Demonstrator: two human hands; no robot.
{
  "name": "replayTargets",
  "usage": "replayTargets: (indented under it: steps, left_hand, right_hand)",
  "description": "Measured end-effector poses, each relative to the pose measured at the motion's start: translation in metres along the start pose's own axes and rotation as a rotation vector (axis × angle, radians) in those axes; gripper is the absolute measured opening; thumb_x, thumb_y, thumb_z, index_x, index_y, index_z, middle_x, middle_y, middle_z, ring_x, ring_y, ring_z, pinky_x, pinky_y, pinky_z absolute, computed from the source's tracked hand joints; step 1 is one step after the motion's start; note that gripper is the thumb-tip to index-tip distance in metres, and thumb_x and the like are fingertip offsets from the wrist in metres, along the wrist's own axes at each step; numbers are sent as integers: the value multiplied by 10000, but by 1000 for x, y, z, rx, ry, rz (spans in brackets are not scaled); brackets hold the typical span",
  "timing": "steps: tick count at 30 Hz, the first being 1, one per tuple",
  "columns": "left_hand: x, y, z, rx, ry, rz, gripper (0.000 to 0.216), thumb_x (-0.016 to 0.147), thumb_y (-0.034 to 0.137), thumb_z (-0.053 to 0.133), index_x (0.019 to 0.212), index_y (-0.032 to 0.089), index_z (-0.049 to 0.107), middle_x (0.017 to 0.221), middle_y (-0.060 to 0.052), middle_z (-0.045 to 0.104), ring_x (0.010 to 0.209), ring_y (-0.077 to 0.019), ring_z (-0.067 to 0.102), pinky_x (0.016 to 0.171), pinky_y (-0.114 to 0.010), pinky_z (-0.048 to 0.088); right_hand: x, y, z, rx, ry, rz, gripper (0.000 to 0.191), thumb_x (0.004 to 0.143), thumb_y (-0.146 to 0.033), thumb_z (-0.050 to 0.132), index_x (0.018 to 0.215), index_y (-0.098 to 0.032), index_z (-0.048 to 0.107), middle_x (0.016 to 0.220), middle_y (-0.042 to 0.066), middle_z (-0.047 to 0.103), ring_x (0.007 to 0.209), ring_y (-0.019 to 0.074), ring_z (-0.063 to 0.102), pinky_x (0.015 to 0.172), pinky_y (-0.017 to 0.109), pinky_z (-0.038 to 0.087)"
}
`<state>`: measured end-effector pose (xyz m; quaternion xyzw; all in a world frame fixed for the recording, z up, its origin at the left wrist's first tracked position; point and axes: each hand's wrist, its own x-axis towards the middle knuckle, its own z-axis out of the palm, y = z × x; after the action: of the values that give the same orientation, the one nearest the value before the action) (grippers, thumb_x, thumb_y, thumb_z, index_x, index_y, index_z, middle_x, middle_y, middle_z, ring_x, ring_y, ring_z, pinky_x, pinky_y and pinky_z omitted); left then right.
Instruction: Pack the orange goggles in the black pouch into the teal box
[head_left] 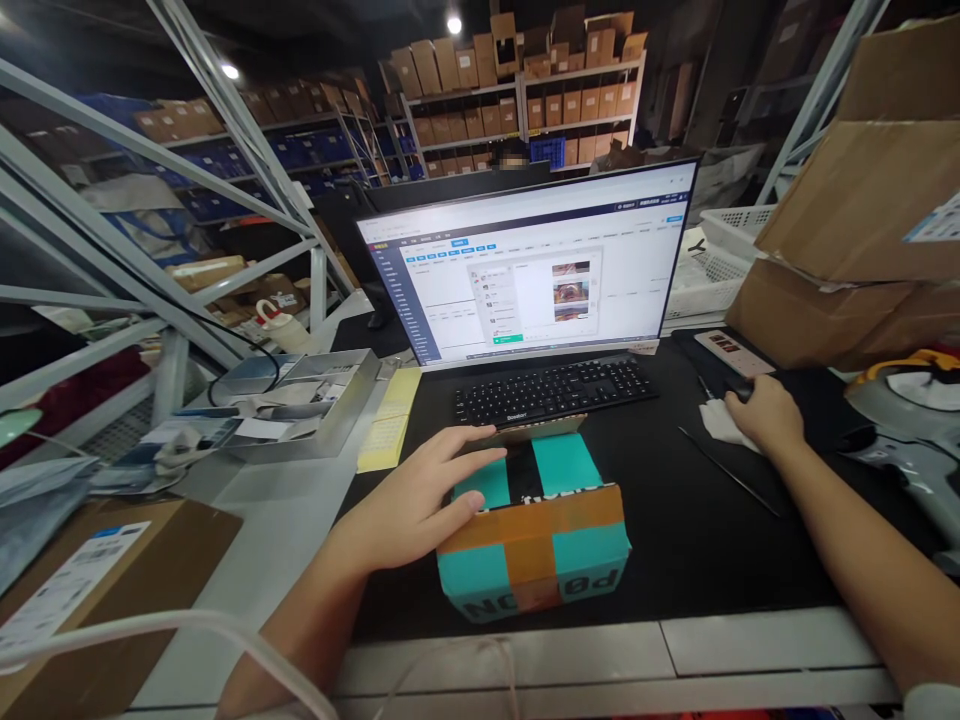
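My left hand [420,492] rests with its fingers spread on the left edge of a turquoise cardboard box [574,462]. The box is banded with brown tape and has a raised flap at its far side. At the right, my right hand [766,412] is curled over a dark computer mouse [739,390], which is mostly hidden under the fingers. A crumpled white tissue [724,424] lies beside that hand, and a thin dark rod [727,470] lies nearer to me. Behind the box sits a black keyboard [555,392], in front of a lit monitor [540,280].
A phone [733,352] lies beyond my right hand. Yellow paper slips [390,418] and a grey tray of papers [341,410] stand left. A labelled carton [142,600] is at lower left. Cartons [847,200] and a grey-orange device [907,420] flank the right side.
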<state>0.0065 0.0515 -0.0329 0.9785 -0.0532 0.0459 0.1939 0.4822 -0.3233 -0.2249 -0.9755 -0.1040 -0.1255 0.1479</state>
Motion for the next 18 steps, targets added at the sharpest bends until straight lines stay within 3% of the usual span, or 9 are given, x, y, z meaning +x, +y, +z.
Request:
replayTargets:
  steps: [7,18]
  left_hand:
    - [-1,-1,0,5,3,3,493,1106,484,439,1552,313,563,1667,-90,450,1524,-322,458,1277,-549,421]
    - [-1,0,1,6,-1,-10,500,1109,492,425,1557,317,558,1670,-92,447,1531,-324,450,1275,-553,422]
  right_hand:
    - [5,10,12,50,73,-144,604,998,-459,482,1463,-84,572,1481,254,614,1322,373,590,1101,464,458]
    - [2,5,5,16,20,-82,643,1021,-506,438,1507,-105,565,1458,228,651,1261,379,635,1018,453,485]
